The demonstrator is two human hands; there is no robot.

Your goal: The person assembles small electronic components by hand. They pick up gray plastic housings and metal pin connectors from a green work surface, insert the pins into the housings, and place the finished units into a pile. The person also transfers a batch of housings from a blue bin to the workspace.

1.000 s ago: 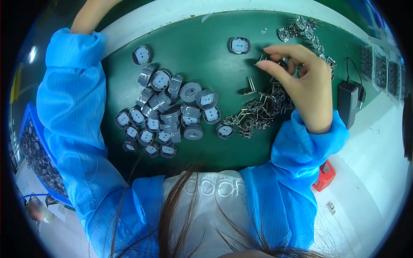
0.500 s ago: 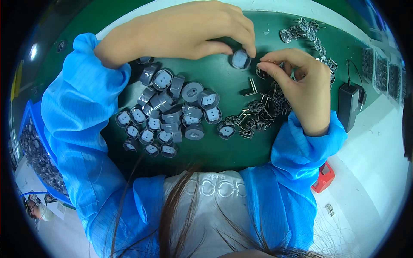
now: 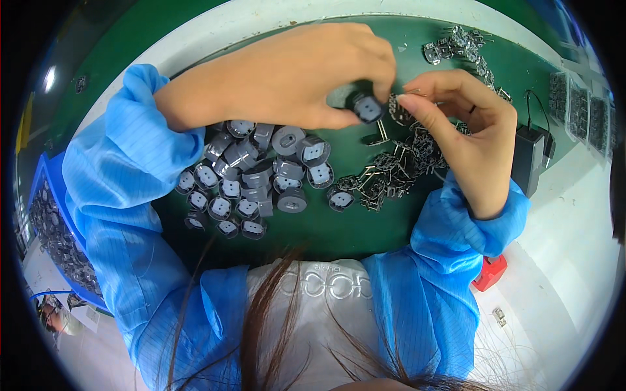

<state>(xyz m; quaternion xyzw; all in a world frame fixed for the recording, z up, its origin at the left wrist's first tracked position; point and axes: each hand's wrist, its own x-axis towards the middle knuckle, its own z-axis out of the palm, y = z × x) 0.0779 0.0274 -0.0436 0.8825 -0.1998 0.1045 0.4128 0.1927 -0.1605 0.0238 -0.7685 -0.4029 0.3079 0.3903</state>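
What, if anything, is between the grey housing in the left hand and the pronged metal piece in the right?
Nothing visible: the grey housing in the left hand faces the pronged metal piece in the right hand across a small open gap.

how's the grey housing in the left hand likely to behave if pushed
The grey housing looks like hard moulded plastic, so it is probably stiff. The left hand pinches it rather than wrapping around it, hinting it may be fairly light. Its rounded outline suggests it could roll if pushed while on edge.
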